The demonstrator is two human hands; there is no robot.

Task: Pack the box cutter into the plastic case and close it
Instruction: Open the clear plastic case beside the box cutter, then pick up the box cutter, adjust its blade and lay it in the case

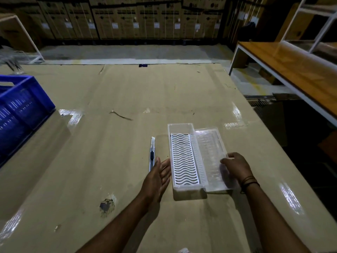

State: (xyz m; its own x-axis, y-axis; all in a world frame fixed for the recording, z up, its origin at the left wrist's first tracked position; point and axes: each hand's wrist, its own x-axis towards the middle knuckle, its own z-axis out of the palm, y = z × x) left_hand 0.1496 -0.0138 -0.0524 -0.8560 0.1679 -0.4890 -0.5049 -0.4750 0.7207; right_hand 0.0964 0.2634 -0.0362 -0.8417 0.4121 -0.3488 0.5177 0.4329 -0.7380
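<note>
A clear plastic case point(179, 128) lies open on the cardboard-covered table, with a white wavy grid insert point(184, 159) in its base. Its transparent lid point(209, 148) is folded out to the right. My right hand point(235, 166) grips the lid's near right edge. The slim silver box cutter point(152, 152) with a black slider lies flat on the table, just left of the case and parallel to it. My left hand point(158, 177) is open, fingers apart, between the cutter and the case's left wall, its fingertips close to both.
A blue plastic crate point(20, 105) stands at the table's left edge. A wooden bench with a white frame point(291, 70) runs along the right. Stacked cardboard boxes point(127, 17) line the back wall. A torn hole point(107, 206) marks the cardboard near my left forearm.
</note>
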